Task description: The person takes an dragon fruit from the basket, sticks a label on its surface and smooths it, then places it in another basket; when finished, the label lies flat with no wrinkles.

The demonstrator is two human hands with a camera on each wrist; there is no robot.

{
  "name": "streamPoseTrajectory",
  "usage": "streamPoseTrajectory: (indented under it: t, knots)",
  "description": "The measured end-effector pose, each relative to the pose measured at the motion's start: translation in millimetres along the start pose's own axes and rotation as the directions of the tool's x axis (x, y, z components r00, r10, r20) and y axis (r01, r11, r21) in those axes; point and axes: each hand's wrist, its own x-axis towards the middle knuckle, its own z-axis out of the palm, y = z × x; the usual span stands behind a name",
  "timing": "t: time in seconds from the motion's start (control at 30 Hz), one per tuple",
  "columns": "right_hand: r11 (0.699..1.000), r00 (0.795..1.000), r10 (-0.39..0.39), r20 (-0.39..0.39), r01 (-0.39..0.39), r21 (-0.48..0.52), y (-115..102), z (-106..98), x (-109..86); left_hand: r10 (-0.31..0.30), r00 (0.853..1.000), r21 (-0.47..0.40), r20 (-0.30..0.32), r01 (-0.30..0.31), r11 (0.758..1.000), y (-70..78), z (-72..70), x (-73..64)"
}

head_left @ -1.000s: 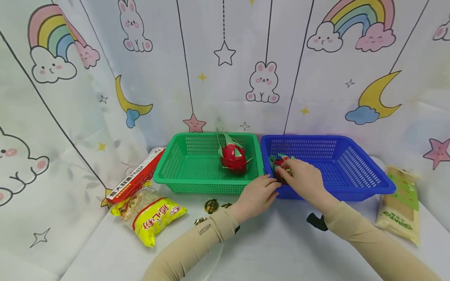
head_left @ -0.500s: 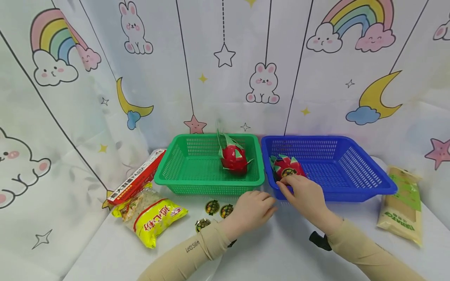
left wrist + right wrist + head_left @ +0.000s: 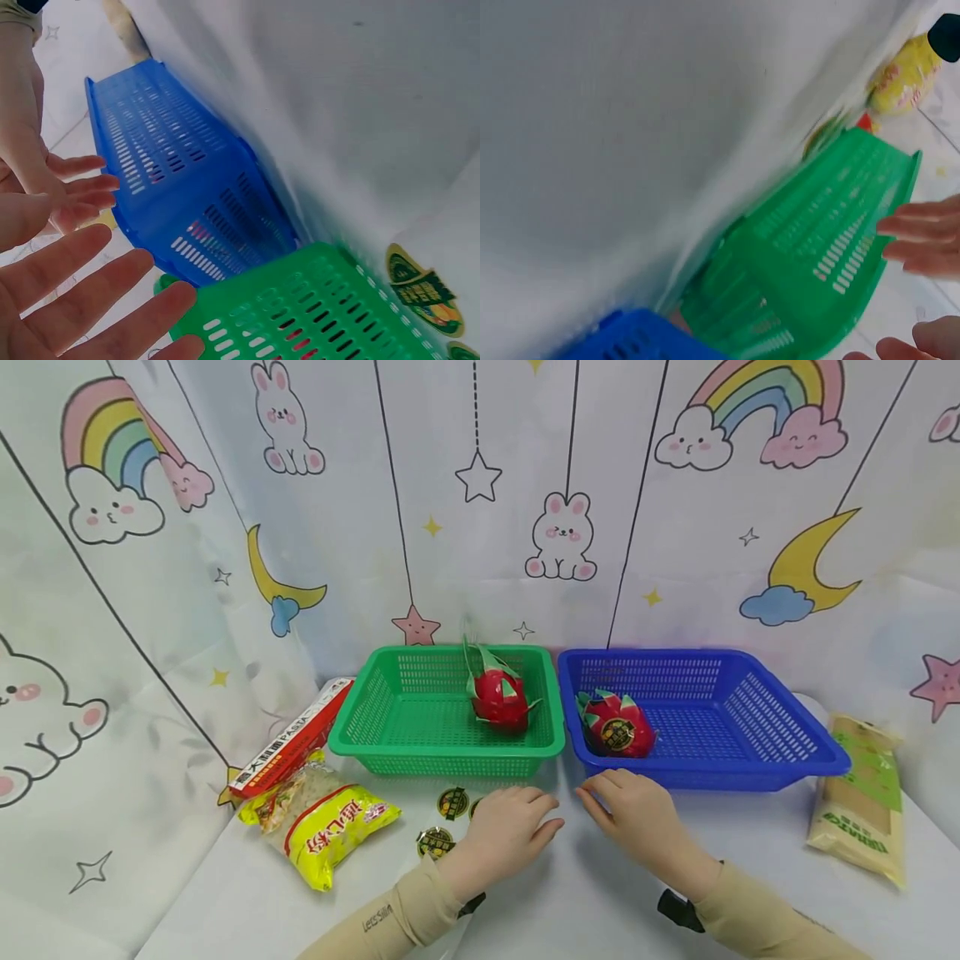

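A red dragon fruit (image 3: 633, 735) with green-tipped scales lies at the left end of the blue basket (image 3: 705, 777). On its front is a round black-and-gold sticker (image 3: 617, 735). Another dragon fruit (image 3: 501, 697) rests in the green basket (image 3: 442, 747), with no such sticker visible on it. My right hand (image 3: 637, 818) hovers before the blue basket, fingers loosely bent and holding nothing. Over the table, near loose round stickers (image 3: 453, 803), is my left hand (image 3: 501, 828); its spread fingers (image 3: 112, 300) are bare in the left wrist view. It partly hides one sticker.
Left of the green basket lie a red pasta box (image 3: 292, 739) and a yellow bag of pasta (image 3: 322, 822). A beige-and-green packet (image 3: 858, 802) lies at the right. A patterned curtain (image 3: 480, 568) hangs behind the baskets.
Both hands have drawn back toward the front edge, away from the blue basket. The right hand has left the dragon fruit, whose sticker now shows fully.
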Motion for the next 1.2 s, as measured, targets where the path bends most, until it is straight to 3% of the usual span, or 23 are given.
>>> streamPoseTrajectory:
  t: [0.37,0.7,1.03,1.2]
  knots:
    - [0.999,0.998,-0.038,0.050,0.036,0.031,-15.0,27.6,1.8,-0.111,0.993,-0.082,-0.031,0.108,0.991,-17.4,-3.1,-14.0]
    - [0.992,0.996,-0.078,0.046,0.073,0.099,-19.7,41.9,23.3,-0.227,0.969,-0.156,-0.099,0.210,0.965,-39.0,-18.1,-20.7]
    - [0.994,0.996,-0.046,0.072,0.039,0.106,-13.9,57.1,42.6,-0.214,0.954,-0.151,-0.211,0.185,0.971,-60.8,-28.6,-13.1]
    - [0.997,0.991,-0.019,0.131,0.008,0.082,-11.4,66.0,43.8,-0.196,0.952,-0.178,-0.235,0.156,0.972,-70.8,-31.3,-9.4]
